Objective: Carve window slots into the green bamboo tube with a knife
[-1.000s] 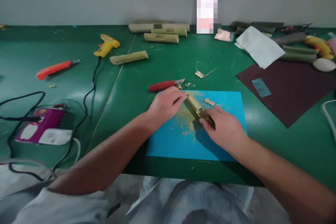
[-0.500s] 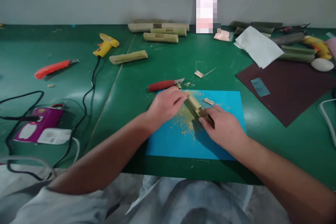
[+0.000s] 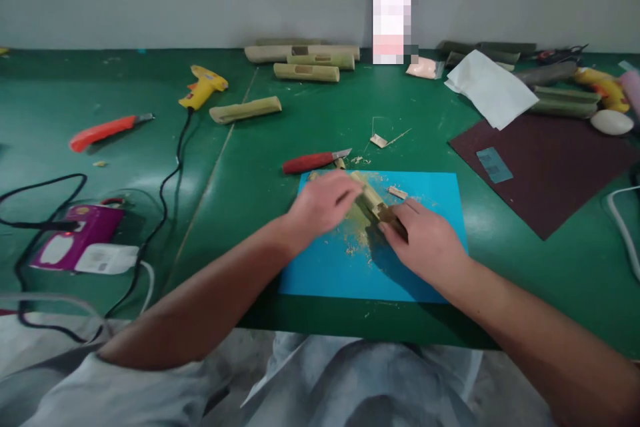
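A short bamboo tube (image 3: 371,196) with a notch cut in it lies slanted over the blue sheet (image 3: 325,273). My right hand (image 3: 425,233) is closed round its near end, thumb on the near side. At the far part of the tube, my left hand (image 3: 327,203) has its fingers pinched together, the tips over the tube's upper side. What lies between those fingertips is too small and blurred to make out. Shavings and dust are scattered on the sheet under the tube. Just beyond my left hand is a red-handled knife (image 3: 310,162), and a small bamboo chip (image 3: 397,192) lies beyond the tube.
Several bamboo tubes (image 3: 306,72) are at the back by the wall. To the left are a yellow glue gun (image 3: 203,88), an orange utility knife (image 3: 107,132) and a purple power strip (image 3: 83,233) with cables. On the right lie a dark brown sheet (image 3: 545,177) and white paper (image 3: 490,90).
My left hand has shifted right and slightly nearer, its fingertips passing from the tube's far end further along it. My right hand and the tube stay almost in place.
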The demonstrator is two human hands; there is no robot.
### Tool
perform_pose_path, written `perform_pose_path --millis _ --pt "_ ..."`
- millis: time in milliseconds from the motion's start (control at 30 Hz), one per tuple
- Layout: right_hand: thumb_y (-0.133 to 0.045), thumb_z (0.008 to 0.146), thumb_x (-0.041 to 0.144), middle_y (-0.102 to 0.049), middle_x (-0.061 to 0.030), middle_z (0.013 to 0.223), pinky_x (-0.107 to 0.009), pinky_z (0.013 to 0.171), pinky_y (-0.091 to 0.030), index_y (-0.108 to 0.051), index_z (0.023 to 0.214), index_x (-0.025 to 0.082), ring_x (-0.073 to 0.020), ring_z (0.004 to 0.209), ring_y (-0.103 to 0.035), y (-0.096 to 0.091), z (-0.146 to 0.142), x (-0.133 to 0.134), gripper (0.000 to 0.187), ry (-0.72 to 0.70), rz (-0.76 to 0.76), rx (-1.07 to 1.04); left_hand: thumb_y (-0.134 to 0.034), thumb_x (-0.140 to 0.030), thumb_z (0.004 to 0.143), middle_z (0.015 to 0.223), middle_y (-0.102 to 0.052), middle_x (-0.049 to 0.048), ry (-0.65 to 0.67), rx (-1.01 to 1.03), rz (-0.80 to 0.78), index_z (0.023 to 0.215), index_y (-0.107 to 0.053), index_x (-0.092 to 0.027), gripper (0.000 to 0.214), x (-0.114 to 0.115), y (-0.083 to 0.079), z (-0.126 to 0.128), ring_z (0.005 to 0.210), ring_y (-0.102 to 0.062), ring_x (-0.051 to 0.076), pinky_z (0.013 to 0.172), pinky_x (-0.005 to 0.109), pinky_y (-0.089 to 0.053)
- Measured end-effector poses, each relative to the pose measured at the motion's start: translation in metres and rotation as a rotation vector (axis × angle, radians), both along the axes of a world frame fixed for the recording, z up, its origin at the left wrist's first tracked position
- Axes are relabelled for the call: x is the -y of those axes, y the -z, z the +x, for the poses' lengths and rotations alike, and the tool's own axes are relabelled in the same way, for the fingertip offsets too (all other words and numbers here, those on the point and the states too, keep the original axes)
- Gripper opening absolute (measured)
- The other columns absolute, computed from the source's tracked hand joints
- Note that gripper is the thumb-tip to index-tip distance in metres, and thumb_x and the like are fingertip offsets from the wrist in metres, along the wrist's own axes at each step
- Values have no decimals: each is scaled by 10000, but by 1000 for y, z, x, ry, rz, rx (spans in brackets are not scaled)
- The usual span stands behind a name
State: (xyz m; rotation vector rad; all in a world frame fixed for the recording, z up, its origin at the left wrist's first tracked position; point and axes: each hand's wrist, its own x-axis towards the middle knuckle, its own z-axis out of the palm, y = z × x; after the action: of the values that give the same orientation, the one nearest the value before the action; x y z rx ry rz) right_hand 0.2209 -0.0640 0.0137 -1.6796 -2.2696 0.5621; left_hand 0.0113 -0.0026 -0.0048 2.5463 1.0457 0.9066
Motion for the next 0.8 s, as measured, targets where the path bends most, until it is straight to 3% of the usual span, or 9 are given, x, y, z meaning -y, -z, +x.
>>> perform_pose_path --millis 67,200,300,433,567,667,800 --pt "-523 942 343 -648 -78 986 -319 669 -421 -641 1000 170 -210 864 -618 -1 0 0 217 2 -4 -2 -520 -236 975 864 -696 50 -54 37 15 929 -694 -156 197 -4 1 -2 806 -646 155 745 280 -520" --pt "-521 941 324 -646 -81 976 -319 664 -416 -644 994 163 -209 857 -619 -1 0 1 209 -12 1 13 -523 -228 972 893 -708 55 53 9 0 980 -693 -165 182 -7 2 -4 840 -659 159 764 284 -528" --pt "-519 944 333 -648 -79 994 -319 666 -416 -645 1018 165 -211 873 -621 0 -1 1 223 -9 12 -2 -545 -224 961 872 -699 57 -25 65 12 932 -697 -155 170 -8 2 -5 813 -654 158 760 287 -528" --pt "-530 935 322 -649 -72 974 -314 652 -409 -646 997 169 -202 844 -622 0 -1 1 202 -11 8 7 -541 -215 962 890 -705 56 36 23 -17 966 -693 -155 163 -7 0 -4 846 -663 161 771 278 -531" --pt "-529 938 329 -654 -74 989 -307 670 -418 -640 1003 176 -196 858 -621 -1 0 1 200 -6 9 -7 -539 -219 960 886 -703 58 -36 54 -8 929 -693 -154 170 -5 -2 -3 841 -663 164 782 291 -534" --pt "-526 937 324 -655 -71 966 -304 658 -411 -639 975 180 -192 837 -618 -1 0 2 187 -14 12 7 -517 -220 969 891 -707 58 49 0 -34 966 -693 -159 186 -3 -3 -2 844 -663 164 764 283 -534" --pt "-522 940 331 -655 -69 971 -305 654 -408 -640 984 183 -199 855 -619 -2 0 2 195 -10 14 6 -529 -226 967 883 -702 56 -47 34 -31 921 -694 -164 182 -2 -3 -2 827 -659 161 762 289 -530"
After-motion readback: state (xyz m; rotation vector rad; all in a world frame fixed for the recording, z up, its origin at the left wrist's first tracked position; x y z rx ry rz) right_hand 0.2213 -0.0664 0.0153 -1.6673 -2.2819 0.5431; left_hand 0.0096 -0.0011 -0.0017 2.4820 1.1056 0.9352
